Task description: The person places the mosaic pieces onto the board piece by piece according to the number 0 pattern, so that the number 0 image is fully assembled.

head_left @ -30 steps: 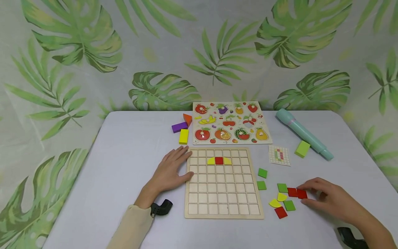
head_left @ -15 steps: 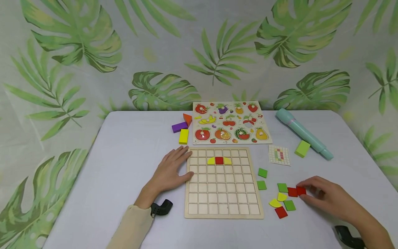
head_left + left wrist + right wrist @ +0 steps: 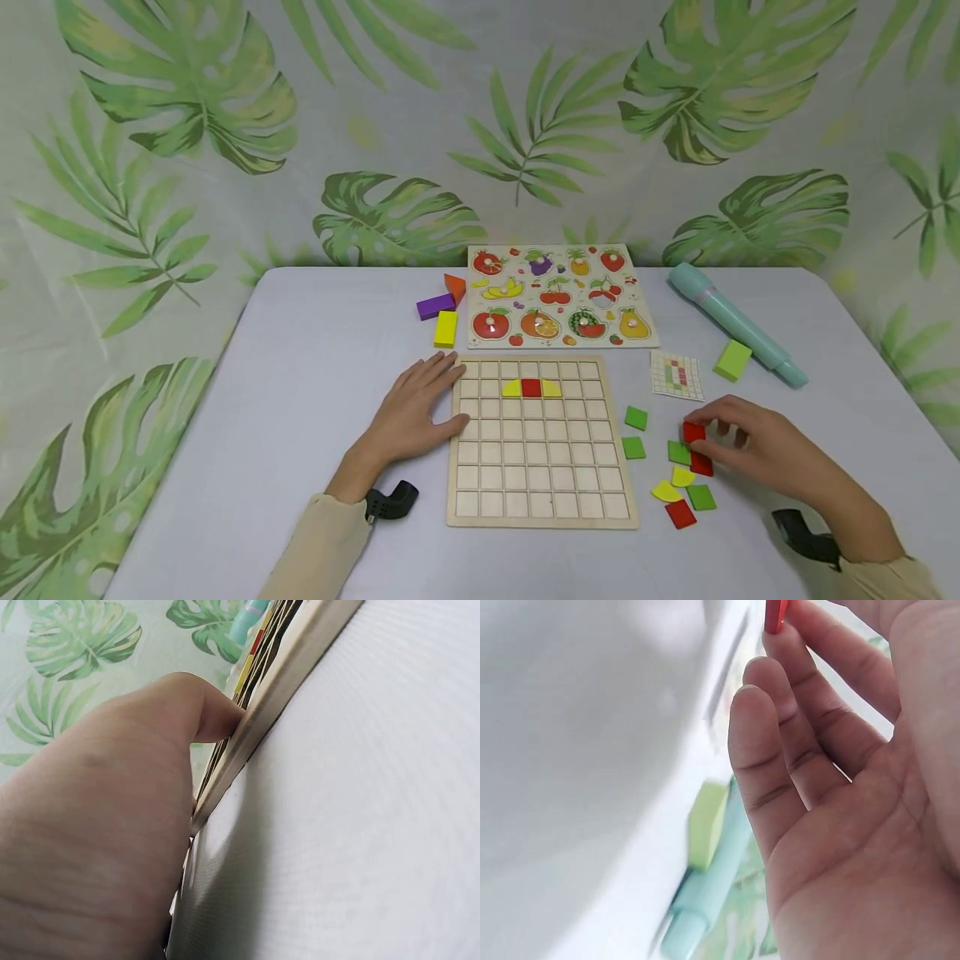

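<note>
My left hand [image 3: 411, 410] rests on the left edge of a wooden grid board [image 3: 540, 527], its thumb and fingers stretched over the frame. On the board's second row sit a red square tile [image 3: 531, 387] and a yellow quarter-circle on each side of it. Between thumb and fingertips my right hand [image 3: 757, 442] pinches a red square tile [image 3: 693, 432] over the loose pieces; in the right wrist view only the edge of that tile [image 3: 775, 613] shows. Below it lie another red tile [image 3: 702, 464], a green tile [image 3: 678, 452] and yellow quarter-circles [image 3: 666, 492].
A fruit peg puzzle [image 3: 562, 296] lies behind the board. Purple [image 3: 436, 307], yellow [image 3: 445, 329] and orange blocks stand left of it. At right are a small pattern card [image 3: 676, 375], a green block [image 3: 732, 360] and a teal microphone-shaped stick [image 3: 738, 325].
My right hand has picked up a red tile and carried it left and away from me, over the pieces. The left hand stays on the board.
</note>
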Motion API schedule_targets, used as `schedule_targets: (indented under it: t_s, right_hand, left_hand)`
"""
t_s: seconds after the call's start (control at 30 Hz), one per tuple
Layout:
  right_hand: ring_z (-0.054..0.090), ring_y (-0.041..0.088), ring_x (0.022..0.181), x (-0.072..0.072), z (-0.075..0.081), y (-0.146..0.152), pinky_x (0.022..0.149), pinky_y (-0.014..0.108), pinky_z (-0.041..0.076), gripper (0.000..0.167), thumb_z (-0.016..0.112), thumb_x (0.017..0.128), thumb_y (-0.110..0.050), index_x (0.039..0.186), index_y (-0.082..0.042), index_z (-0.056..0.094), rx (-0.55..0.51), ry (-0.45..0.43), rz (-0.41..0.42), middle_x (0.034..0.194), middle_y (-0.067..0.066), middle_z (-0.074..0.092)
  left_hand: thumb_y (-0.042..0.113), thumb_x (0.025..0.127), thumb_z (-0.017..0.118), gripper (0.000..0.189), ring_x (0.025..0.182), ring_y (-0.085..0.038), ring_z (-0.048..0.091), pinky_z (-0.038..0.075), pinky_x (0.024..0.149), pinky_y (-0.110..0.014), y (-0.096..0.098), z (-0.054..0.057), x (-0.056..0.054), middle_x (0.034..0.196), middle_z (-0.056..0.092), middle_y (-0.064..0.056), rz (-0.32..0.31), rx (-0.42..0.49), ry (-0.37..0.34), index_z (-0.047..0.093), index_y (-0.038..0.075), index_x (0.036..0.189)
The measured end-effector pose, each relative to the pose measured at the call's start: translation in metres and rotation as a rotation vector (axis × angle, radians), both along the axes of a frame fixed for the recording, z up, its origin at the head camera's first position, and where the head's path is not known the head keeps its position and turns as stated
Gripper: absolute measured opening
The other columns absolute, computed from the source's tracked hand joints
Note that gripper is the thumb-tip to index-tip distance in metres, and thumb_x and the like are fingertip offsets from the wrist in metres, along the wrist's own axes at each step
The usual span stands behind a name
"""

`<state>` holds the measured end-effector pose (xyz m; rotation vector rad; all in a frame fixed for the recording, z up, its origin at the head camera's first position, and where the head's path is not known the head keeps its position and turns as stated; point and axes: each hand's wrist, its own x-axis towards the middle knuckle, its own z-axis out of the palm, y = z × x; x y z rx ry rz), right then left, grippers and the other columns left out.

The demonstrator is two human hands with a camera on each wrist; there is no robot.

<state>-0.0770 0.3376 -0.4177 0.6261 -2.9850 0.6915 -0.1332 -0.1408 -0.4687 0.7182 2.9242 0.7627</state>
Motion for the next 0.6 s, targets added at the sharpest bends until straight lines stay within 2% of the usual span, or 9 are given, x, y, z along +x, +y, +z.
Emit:
schedule_targets:
  t_s: [0.3,0.6]
  right_hand:
    - [0.053,0.004,0.081,-0.022,0.005,-0.033,0.062,0.021,0.051,0.034,0.088,0.082,-0.019,0.112,-0.021,0.074,-0.040,0.013,0.089,0.099,-0.013,0.064]
    - [0.055,0.008,0.086,-0.038,0.003,-0.070,0.067,0.023,0.051,0.029,0.084,0.087,-0.023,0.115,-0.021,0.075,-0.037,-0.078,0.101,0.104,-0.010,0.066]
  left_hand:
    - [0.046,0.093,0.066,0.073,0.158,-0.024,0.023,0.018,0.130,-0.048,0.001,0.002,0.001,0.169,0.033,-0.002,0.006,-0.003,-0.014,0.046,0.016,0.157]
    - [0.042,0.093,0.067,0.072,0.158,-0.025,0.025,0.019,0.130,-0.048,0.001,0.002,0.000,0.168,0.034,-0.004,0.001,-0.001,0.009,0.047,0.015,0.156]
